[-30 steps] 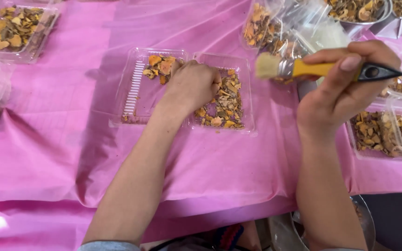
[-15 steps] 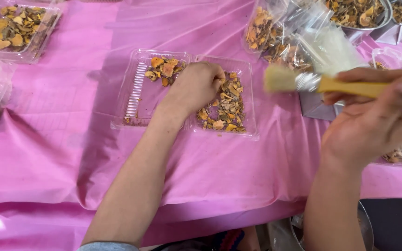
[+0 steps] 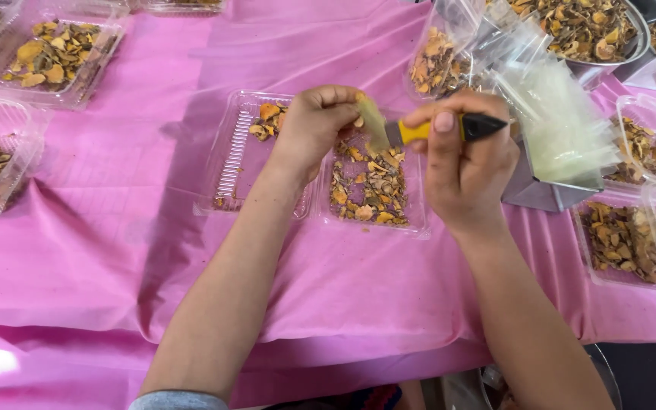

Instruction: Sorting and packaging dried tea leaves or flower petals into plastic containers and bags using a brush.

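The right hand (image 3: 468, 163) pinches a yellow-handled brush (image 3: 419, 130), bristles meeting the left hand (image 3: 314, 125), whose closed grip holds a small piece above the clear hinged plastic tray (image 3: 320, 163) of dried orange chips. Short, light strokes over the tray should catch debris.

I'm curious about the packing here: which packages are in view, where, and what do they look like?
Open clear clamshell tray: centre, under both hands, holding orange-brown dried pieces.
Filled clear tray: top left.
Clear trays: right edge, filled.
Stack of clear bags: upper right, in a grey holder.
No labels or screens.
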